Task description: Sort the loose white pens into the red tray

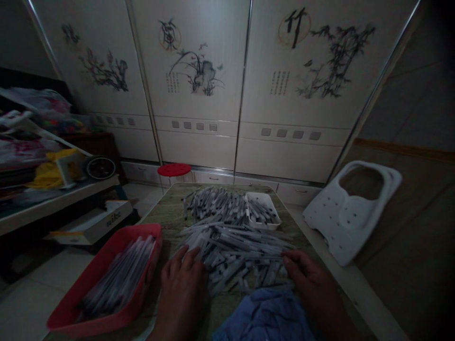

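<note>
A heap of thin grey-white pens or pen tubes (234,246) lies spread over a small table (167,220). My left hand (183,286) rests flat on the near left edge of the heap, fingers stretched out and touching the tubes. At the near right edge, my right hand (313,279) lies with its fingertips among the tubes; the fingers look loosely extended. A red tray (106,279) filled with more tubes sits at the table's left. A small white tray (263,210) with tubes stands at the far right of the heap.
Blue cloth (265,317) lies at the near edge between my hands. A red stool (174,170) stands behind the table before sliding wardrobe doors. A white plastic seat part (351,208) leans at right. Cluttered shelves and a box (92,222) are at left.
</note>
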Available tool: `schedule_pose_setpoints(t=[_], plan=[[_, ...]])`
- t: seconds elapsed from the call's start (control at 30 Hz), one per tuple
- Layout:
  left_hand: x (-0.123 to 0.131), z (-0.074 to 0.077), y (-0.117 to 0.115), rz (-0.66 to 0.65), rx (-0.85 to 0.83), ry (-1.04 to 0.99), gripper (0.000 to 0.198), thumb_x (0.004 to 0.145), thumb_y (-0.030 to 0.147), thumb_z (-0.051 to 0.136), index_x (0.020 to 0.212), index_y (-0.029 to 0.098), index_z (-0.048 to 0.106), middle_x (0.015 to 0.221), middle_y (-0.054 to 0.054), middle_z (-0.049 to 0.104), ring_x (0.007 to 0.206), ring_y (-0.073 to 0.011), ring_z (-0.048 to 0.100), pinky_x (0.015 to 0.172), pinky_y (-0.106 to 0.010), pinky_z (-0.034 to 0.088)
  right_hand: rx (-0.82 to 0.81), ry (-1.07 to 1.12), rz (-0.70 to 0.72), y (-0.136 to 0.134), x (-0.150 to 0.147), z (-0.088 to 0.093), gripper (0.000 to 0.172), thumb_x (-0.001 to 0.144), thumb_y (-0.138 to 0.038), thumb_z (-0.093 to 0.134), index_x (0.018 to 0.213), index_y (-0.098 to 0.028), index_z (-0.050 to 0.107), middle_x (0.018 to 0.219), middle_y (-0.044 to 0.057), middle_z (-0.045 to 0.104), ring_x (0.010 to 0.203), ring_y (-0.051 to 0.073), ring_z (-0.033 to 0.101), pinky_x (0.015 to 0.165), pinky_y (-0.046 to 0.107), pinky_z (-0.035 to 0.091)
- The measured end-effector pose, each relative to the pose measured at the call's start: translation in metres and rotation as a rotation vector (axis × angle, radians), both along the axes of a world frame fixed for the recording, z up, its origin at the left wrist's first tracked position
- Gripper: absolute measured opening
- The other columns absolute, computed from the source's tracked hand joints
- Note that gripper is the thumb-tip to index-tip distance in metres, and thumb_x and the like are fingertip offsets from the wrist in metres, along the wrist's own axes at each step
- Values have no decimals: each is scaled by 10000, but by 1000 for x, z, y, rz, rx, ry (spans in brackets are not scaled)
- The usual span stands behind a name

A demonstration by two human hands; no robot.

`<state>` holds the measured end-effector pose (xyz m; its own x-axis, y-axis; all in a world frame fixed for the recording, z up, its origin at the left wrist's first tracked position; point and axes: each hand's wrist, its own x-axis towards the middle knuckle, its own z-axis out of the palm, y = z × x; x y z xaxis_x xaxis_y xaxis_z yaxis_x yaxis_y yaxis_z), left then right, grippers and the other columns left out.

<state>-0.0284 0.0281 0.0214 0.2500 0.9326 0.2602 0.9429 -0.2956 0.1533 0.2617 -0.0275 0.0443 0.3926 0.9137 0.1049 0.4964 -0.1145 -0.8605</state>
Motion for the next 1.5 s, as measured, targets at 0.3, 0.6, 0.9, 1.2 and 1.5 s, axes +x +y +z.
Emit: schedule_pose_setpoints(t=[0.3, 0.6, 0.9, 1.2, 1.5], plan=[[2, 3, 1, -8, 26, -34, 313, 938, 112, 482, 953, 251, 763, 1467, -52, 631, 1427, -378, 409, 1063, -602, 354, -44, -4, -3, 0, 9, -9, 423, 938, -554, 508, 1118, -219, 694, 978, 64, 775, 977, 281, 697, 798, 349, 514], [2, 0, 3, -13, 23, -22, 321, 961, 145, 462, 968, 251, 766, 1464, -59, 634, 1442, -369, 404, 1087, -604, 350, -24, 23, -11, 2, 9, -9, 397, 901, -538, 562, 1061, -218, 733, 937, 57, 785, 882, 269, 717, 730, 331, 531], [-2, 1, 5, -9, 13, -61, 318, 954, 168, 478, 931, 272, 778, 1426, -52, 663, 1414, -378, 438, 1062, -606, 376, -53, 15, -25, 2, 6, -9, 367, 903, -540, 548, 1025, -242, 723, 758, 5, 727, 702, 242, 679, 622, 322, 504], [-8, 0, 5, -46, 172, -258, 284, 959, 203, 476, 1011, 282, 745, 1220, -63, 756, 1252, -323, 561, 985, -515, 391, -37, 14, -19, 7, 3, -13, 360, 889, -546, 562, 1024, -258, 729, 857, 47, 780, 859, 294, 724, 704, 353, 532], [-18, -3, 9, -26, 194, -537, 182, 956, 307, 540, 999, 270, 713, 990, -41, 751, 1000, -277, 666, 925, -444, 437, -66, 26, 45, 12, -1, -20, 435, 878, -574, 547, 1048, -215, 724, 947, 65, 800, 948, 301, 732, 735, 349, 536]])
